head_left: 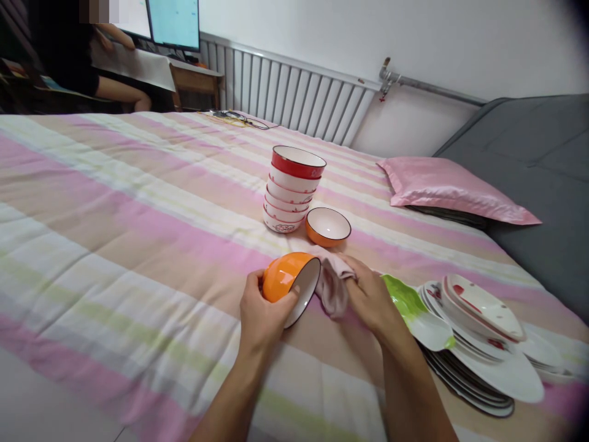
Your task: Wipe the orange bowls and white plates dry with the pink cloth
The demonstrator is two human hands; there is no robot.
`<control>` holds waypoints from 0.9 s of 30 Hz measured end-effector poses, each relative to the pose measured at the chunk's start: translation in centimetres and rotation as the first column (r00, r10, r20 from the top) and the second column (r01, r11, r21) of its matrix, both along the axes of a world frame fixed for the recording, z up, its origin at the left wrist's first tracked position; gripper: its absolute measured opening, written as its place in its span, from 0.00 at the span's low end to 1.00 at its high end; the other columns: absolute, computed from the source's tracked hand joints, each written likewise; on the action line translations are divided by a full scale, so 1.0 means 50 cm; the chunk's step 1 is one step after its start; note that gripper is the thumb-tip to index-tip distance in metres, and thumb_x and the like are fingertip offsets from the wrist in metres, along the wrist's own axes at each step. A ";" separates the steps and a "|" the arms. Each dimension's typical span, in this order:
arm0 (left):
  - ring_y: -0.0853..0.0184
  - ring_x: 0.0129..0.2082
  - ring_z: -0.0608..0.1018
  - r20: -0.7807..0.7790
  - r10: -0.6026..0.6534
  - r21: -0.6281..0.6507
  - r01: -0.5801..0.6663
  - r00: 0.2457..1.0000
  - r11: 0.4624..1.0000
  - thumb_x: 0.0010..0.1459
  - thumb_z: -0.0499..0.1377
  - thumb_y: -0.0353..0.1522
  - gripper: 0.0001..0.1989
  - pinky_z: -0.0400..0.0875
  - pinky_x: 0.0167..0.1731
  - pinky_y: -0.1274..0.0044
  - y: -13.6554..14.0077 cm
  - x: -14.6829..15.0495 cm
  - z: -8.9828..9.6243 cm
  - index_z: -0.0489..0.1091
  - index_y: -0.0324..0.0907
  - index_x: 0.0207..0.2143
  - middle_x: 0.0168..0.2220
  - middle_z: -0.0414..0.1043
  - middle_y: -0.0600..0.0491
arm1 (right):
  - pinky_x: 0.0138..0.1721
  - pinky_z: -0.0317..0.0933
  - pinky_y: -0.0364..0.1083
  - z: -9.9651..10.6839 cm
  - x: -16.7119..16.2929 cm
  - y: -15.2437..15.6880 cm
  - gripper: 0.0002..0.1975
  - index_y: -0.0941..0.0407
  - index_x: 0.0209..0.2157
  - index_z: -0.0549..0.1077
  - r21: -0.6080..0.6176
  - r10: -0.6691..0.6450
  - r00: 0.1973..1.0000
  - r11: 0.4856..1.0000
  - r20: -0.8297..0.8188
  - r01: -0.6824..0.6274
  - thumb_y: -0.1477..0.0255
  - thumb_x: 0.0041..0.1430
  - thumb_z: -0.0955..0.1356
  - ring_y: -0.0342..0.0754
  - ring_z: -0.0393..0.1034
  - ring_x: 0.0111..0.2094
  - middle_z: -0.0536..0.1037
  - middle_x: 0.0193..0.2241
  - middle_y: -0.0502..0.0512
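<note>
Tilted on its side, an orange bowl [283, 273] with a white inside and dark rim is gripped by my left hand [262, 310], thumb over the rim. My right hand [368, 291] clutches a pale pink cloth [332, 285] just right of that bowl; part of the cloth lies against or close to its rim. Just beyond, a second orange bowl [328, 226] rests upright on the bed. Beside it stands a tall stack of white bowls [288, 202] with red trim, topped by a red bowl [298, 164].
Stacked plates and dishes [488, 362] lie to the right, with a green leaf-shaped dish [405, 298] at their near side. A pink pillow [451, 184] sits by the grey headboard [538, 159]. Cables [239, 118] lie at the bed's far edge. A person [64, 55] sits at a desk, far left.
</note>
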State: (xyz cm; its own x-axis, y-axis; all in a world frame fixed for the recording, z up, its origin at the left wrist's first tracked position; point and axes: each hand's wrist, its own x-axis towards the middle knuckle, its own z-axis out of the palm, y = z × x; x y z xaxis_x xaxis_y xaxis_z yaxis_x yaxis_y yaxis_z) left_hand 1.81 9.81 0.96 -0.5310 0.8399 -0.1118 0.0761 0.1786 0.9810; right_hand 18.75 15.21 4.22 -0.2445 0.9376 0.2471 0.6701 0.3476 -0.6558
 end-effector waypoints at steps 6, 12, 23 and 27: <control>0.62 0.35 0.76 -0.009 0.006 -0.003 -0.006 1.000 1.000 0.43 0.64 0.40 0.22 0.71 0.34 0.71 0.000 0.001 0.000 0.65 0.42 0.41 0.36 0.72 0.51 | 0.38 0.63 0.48 -0.009 0.017 0.023 0.22 0.60 0.42 0.75 -0.158 -0.322 0.798 0.947 -0.510 0.281 0.57 0.56 0.65 0.52 0.72 0.36 0.80 0.36 0.58; 0.61 0.36 0.75 -0.018 0.004 -0.011 -0.004 1.000 1.000 0.43 0.64 0.39 0.22 0.70 0.36 0.70 -0.001 0.001 0.002 0.65 0.43 0.41 0.37 0.72 0.51 | 0.30 0.60 0.46 -0.008 0.025 0.025 0.24 0.60 0.35 0.76 -0.132 -0.443 0.721 0.885 -0.534 0.446 0.52 0.55 0.65 0.50 0.71 0.28 0.80 0.28 0.58; 0.61 0.35 0.76 -0.111 0.006 0.019 -0.004 0.994 1.000 0.39 0.64 0.37 0.23 0.72 0.35 0.70 -0.007 0.015 0.024 0.65 0.42 0.39 0.36 0.72 0.51 | 0.27 0.55 0.46 0.041 0.059 -0.006 0.20 0.56 0.24 0.73 0.058 -0.553 0.827 0.826 -0.106 0.560 0.54 0.56 0.63 0.53 0.67 0.26 0.76 0.21 0.56; 0.60 0.37 0.76 -0.217 -0.022 0.049 0.034 0.976 0.998 0.39 0.64 0.35 0.25 0.72 0.36 0.69 -0.011 0.024 0.015 0.64 0.43 0.42 0.38 0.72 0.51 | 0.26 0.58 0.45 0.036 0.063 -0.011 0.21 0.58 0.29 0.77 -0.098 -0.444 0.860 0.896 -0.253 0.433 0.54 0.54 0.65 0.52 0.69 0.25 0.76 0.20 0.54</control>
State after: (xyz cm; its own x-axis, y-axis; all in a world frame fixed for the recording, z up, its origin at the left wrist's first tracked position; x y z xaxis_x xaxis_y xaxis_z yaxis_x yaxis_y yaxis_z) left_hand 3.03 9.26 1.71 -0.5142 0.8564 0.0469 0.2913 0.1229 0.9487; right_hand 21.89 14.64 6.03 0.2629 0.9423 0.2073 0.5497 0.0302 -0.8348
